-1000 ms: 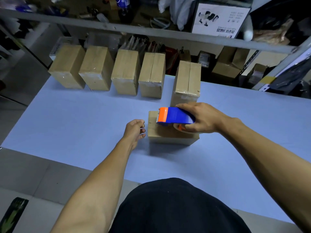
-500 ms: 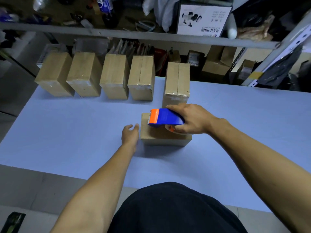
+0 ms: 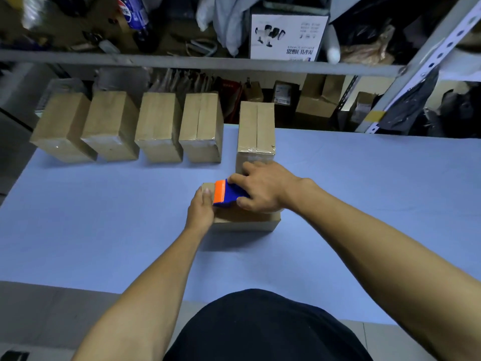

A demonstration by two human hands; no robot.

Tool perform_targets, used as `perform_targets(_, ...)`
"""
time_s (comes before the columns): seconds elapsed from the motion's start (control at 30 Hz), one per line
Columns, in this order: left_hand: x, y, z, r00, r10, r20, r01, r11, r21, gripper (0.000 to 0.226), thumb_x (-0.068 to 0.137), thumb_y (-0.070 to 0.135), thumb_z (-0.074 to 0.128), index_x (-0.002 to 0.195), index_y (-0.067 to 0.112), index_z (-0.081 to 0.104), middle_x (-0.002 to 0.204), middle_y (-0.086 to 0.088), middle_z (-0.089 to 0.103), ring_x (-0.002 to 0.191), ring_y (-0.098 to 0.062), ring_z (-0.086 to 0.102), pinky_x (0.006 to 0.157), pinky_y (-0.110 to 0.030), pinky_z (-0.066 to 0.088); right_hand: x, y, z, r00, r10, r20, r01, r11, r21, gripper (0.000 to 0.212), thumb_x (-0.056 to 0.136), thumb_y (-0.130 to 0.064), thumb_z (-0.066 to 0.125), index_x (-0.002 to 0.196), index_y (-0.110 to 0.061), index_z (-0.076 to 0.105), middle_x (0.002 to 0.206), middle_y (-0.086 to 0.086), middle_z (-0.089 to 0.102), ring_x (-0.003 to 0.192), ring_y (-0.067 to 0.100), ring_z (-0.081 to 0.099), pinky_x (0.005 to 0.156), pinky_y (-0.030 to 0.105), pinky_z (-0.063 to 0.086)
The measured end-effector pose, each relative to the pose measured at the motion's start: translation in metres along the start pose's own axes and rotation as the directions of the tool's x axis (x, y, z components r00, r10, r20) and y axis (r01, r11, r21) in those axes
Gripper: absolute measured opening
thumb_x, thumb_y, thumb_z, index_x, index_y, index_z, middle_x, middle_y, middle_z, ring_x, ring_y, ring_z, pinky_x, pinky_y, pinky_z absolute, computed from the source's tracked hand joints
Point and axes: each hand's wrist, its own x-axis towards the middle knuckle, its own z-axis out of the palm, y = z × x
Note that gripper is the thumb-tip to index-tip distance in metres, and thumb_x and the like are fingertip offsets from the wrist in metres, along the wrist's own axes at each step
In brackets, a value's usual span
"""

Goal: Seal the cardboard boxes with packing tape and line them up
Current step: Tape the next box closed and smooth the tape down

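Observation:
A low cardboard box (image 3: 244,222) lies flat in the middle of the blue table (image 3: 104,217). My right hand (image 3: 263,190) grips a blue and orange tape dispenser (image 3: 226,194) on top of this box, at its left end. My left hand (image 3: 201,208) rests against the box's left end, fingers laid over the top edge beside the dispenser's orange tip. Behind it stands a taped box (image 3: 256,131), a little nearer than the row. Several more cardboard boxes (image 3: 158,130) stand side by side along the table's far edge.
A metal shelf rail (image 3: 182,59) runs above the row, with clutter, a bottle (image 3: 132,14) and a white printed carton (image 3: 286,37) on it. A slanted shelf post (image 3: 416,66) stands at the right. The table's near edge borders grey floor (image 3: 39,316).
My left hand moved right and up onto the box's left end. The right hand slid the dispenser left to that end. The camera tilted down slightly.

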Motion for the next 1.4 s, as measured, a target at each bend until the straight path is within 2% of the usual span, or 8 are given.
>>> perform_targets(0.27, -0.001, 0.002, 0.000, 0.997, -0.074, -0.037, 0.071, 0.993, -0.091, 0.048, 0.108, 0.037, 0.025, 0.113, 0.008, 0.062, 0.110, -0.016, 0.064, 0.108, -0.034, 0.059, 0.090, -0.039, 0.047, 0.001, -0.006, 0.011, 0.997, 0.044, -0.064, -0.045, 0.999, -0.028, 0.052, 0.092, -0.064, 0.044, 0.129, -0.028, 0.042, 0.110, 0.008, 0.057, 0.082, 0.035, 0.060, 0.058, 0.031, 0.031)
perform_targets(0.47, 0.000, 0.003, -0.001, 0.996, -0.085, -0.028, 0.084, 0.995, -0.052, 0.054, 0.108, 0.039, 0.026, 0.137, 0.001, 0.051, 0.137, -0.021, 0.056, 0.128, -0.038, 0.050, 0.110, -0.050, 0.040, -0.013, 0.006, 0.012, 0.997, 0.010, -0.071, -0.012, 1.000, -0.014, 0.055, 0.091, -0.066, 0.044, 0.136, -0.033, 0.042, 0.112, 0.006, 0.055, 0.087, 0.033, 0.061, 0.060, 0.031, 0.035)
perform_targets(0.83, 0.003, -0.003, -0.004, 0.998, -0.054, -0.037, 0.055, 0.998, 0.014, 0.050, 0.106, 0.045, 0.029, 0.143, 0.019, 0.051, 0.136, -0.006, 0.057, 0.122, -0.025, 0.053, 0.104, -0.035, 0.041, -0.082, 0.062, 0.048, 0.991, 0.129, -0.041, -0.123, 0.985, 0.122, 0.058, 0.091, -0.068, 0.041, 0.140, -0.038, 0.037, 0.115, -0.001, 0.054, 0.092, 0.024, 0.057, 0.064, 0.030, 0.041)
perform_targets(0.97, -0.004, 0.004, -0.003, 0.998, 0.023, -0.060, -0.010, 0.979, 0.203, 0.051, 0.107, 0.043, 0.030, 0.154, 0.024, 0.032, 0.153, -0.004, 0.043, 0.139, -0.029, 0.039, 0.111, -0.037, 0.031, -0.088, 0.063, 0.062, 0.988, 0.141, -0.066, -0.132, 0.983, 0.128, 0.056, 0.093, -0.063, 0.043, 0.142, -0.037, 0.038, 0.119, -0.001, 0.054, 0.096, 0.024, 0.057, 0.063, 0.028, 0.038)
perform_targets(1.07, -0.013, 0.017, -0.004, 0.957, 0.262, -0.123, -0.171, 0.854, 0.492, 0.051, 0.108, 0.026, 0.036, 0.156, 0.012, 0.026, 0.161, -0.009, 0.029, 0.151, -0.027, 0.019, 0.122, -0.046, 0.013, -0.089, 0.064, 0.066, 0.989, 0.130, -0.075, -0.122, 0.987, 0.109, 0.057, 0.093, -0.064, 0.041, 0.143, -0.036, 0.037, 0.121, -0.001, 0.054, 0.098, 0.023, 0.056, 0.064, 0.029, 0.041)
perform_targets(1.17, -0.026, 0.028, 0.007, 0.725, 0.672, 0.152, -0.589, 0.489, 0.643, 0.051, 0.102, 0.019, 0.045, 0.147, -0.005, 0.038, 0.155, -0.021, 0.036, 0.146, -0.036, 0.030, 0.119, -0.052, 0.016, -0.090, 0.065, 0.068, 0.987, 0.137, -0.079, -0.127, 0.984, 0.122, 0.058, 0.093, -0.065, 0.041, 0.143, -0.035, 0.037, 0.121, 0.000, 0.054, 0.097, 0.024, 0.057, 0.066, 0.030, 0.045)
perform_targets(1.27, -0.033, 0.028, 0.016, 0.688, 0.457, 0.563, -0.719, 0.325, 0.614, 0.081, 0.100, 0.060, 0.024, 0.157, 0.003, 0.012, 0.165, -0.012, 0.005, 0.154, -0.026, 0.005, 0.121, -0.040, -0.003, -0.091, 0.067, 0.069, 0.988, 0.138, -0.076, -0.126, 0.982, 0.144, 0.058, 0.093, -0.065, 0.041, 0.143, -0.035, 0.037, 0.122, -0.001, 0.053, 0.098, 0.024, 0.057, 0.069, 0.032, 0.048)
perform_targets(1.4, -0.028, 0.033, 0.033, 0.695, 0.333, 0.637, -0.712, 0.192, 0.676, 0.115, 0.079, 0.089, 0.022, 0.155, 0.009, -0.014, 0.163, -0.008, -0.021, 0.151, -0.021, -0.019, 0.121, -0.045, -0.010, -0.087, 0.068, 0.069, 0.989, 0.117, -0.086, -0.106, 0.986, 0.126, 0.058, 0.093, -0.065, 0.042, 0.142, -0.034, 0.039, 0.119, -0.001, 0.054, 0.096, 0.025, 0.058, 0.064, 0.030, 0.041)
